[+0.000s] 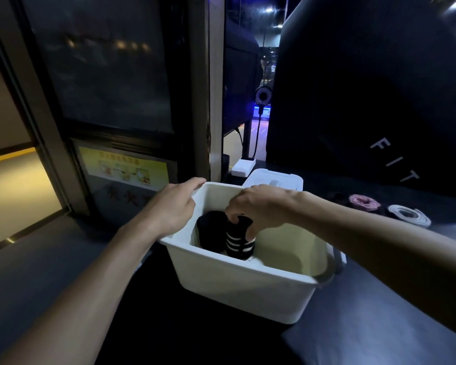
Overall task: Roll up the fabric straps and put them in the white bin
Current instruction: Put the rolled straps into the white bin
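While the left hand [173, 206] is hanging onto the white bin [244, 293] at its 9 o'clock edge, fingers curled over the rim up near the far corner, the right hand [258, 209] is reaching down into the bin from about 2 o'clock. Its fingers are pinched tight around the top of a rolled strap [239, 242], black with white stripes, which is standing upright inside the bin, toward the 9 o'clock side. Can't tell whether it's touching the floor of the bin yet. Just beside it, closer to the left wall, another black roll [211, 225] is already sitting in there, pretty dark so hard to make out details.

Both forearms are coming in bare from the bottom corners. Out on the dark counter [366, 325] at roughly 2 o'clock from the bin, a pink rolled strap [364, 202] and a white rolled strap [409, 215] are lying just beside each other. Behind the bin at 12 o'clock, a second white container [274, 180] is sitting touching or nearly touching it.
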`<state>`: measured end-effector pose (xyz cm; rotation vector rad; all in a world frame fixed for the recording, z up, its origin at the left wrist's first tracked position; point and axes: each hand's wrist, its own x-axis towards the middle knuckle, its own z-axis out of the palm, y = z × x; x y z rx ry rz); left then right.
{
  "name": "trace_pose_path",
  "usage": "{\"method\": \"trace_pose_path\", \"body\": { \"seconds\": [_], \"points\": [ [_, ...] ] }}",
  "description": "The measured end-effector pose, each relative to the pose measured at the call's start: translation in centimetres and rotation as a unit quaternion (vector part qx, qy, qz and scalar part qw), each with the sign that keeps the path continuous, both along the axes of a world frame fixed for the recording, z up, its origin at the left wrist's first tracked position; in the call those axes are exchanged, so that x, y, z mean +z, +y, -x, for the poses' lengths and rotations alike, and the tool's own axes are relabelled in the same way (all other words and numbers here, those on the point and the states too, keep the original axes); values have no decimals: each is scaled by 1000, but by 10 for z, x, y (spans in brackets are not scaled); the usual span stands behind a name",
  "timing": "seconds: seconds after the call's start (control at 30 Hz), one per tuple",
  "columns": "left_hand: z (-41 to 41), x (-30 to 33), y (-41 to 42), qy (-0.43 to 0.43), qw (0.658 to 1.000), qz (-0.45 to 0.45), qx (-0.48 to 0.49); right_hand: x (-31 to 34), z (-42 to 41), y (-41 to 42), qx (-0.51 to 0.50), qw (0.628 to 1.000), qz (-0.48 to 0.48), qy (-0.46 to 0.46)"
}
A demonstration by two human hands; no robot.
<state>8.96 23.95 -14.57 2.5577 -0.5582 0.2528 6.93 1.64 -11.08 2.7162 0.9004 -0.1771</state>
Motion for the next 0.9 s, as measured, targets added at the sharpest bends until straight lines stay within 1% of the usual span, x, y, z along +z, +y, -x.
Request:
{"method": "trace_pose_path", "body": {
  "seconds": [0.07, 0.13, 0.2, 0.27, 0.33, 0.4, 0.43, 0.5, 0.6, 0.7, 0.8, 0.9],
  "points": [
    [0, 0, 0, -2, 1000, 0, 1, 7, 4, -6, -7, 999, -46, 13],
    [1, -1, -1, -2, 1000, 2, 2, 23, 7, -20, -24, 990, -138, 5],
    [0, -2, -1, -3, 1000, 7, -1, 39, 5, -47, -38, 970, -232, -56],
    [0, -1, -1, -2, 1000, 15, -3, 47, -3, -82, -84, 951, -267, -133],
    [1, 0, -2, -1, 1000, 24, -2, 40, -13, -121, -176, 948, -216, -154],
    [2, 0, -3, -2, 999, 32, -4, 21, -18, -156, -271, 944, -138, -130],
    [2, 1, -3, -4, 999, 34, -5, 10, -19, -170, -308, 937, -115, -117],
    [1, 1, -5, -11, 999, 34, -1, -8, -18, -190, -348, 928, -89, -103],
    [2, 2, -6, -17, 999, 30, 7, -23, -20, -199, -359, 926, -61, -99],
    [2, 2, -7, -18, 999, 27, 13, -30, -24, -195, -349, 928, -54, -117],
    [2, 2, -6, -14, 999, 27, 12, -34, -26, -192, -340, 928, -66, -139],
    [3, 1, -4, -14, 999, 25, 15, -37, -20, -188, -339, 925, -96, -141]
  ]
}}
